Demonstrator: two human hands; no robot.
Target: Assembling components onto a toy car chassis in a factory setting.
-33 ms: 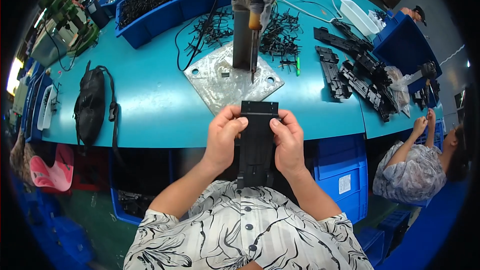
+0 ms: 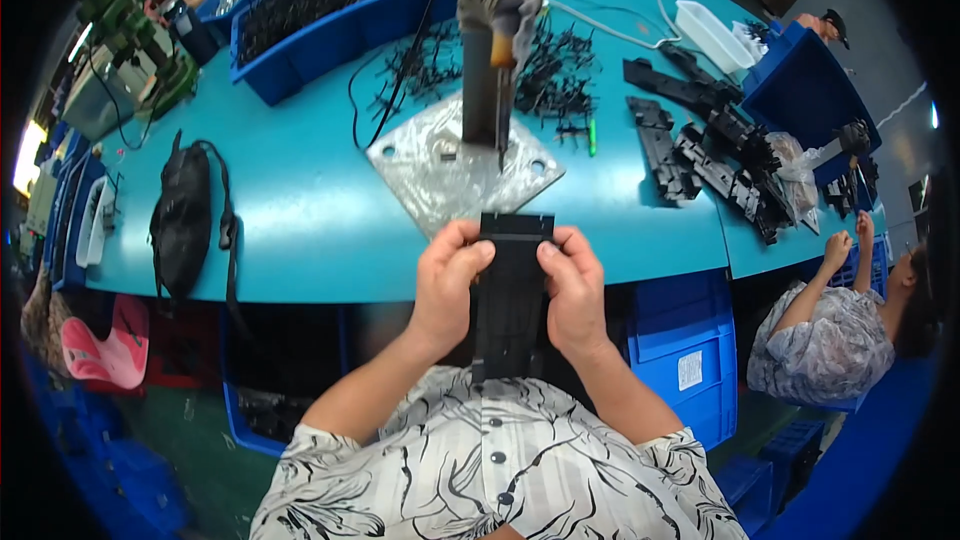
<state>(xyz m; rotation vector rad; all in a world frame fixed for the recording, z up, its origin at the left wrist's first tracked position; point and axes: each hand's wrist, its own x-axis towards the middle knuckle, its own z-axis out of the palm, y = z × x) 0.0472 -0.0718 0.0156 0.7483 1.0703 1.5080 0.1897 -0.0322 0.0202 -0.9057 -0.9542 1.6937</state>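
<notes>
A long black plastic part (image 2: pixel 510 300) is held lengthwise in front of my shirt, its far end just over the table's near edge. My left hand (image 2: pixel 447 285) pinches its left side near the far end, thumb on top. On the opposite side my right hand (image 2: pixel 573 285) grips it the same way. Beyond the part lies a scuffed metal plate (image 2: pixel 425 180) with holes near its corners. Above that plate stands a grey post (image 2: pixel 478 90) with a thin pointed tool (image 2: pixel 502 120) beside it, its top wrapped in cloth or film.
Small black branching pieces (image 2: pixel 555 65) lie behind the post, near a blue bin (image 2: pixel 290 80) full of similar ones. Black plastic parts (image 2: pixel 660 150) are piled at right. A black bag (image 2: pixel 183 215) rests at left. A co-worker (image 2: pixel 820 340) sits at right.
The black part's far end has dropped slightly toward me and the part's tilt has changed a little. Both hands keep their hold; the whole view has shifted slightly.
</notes>
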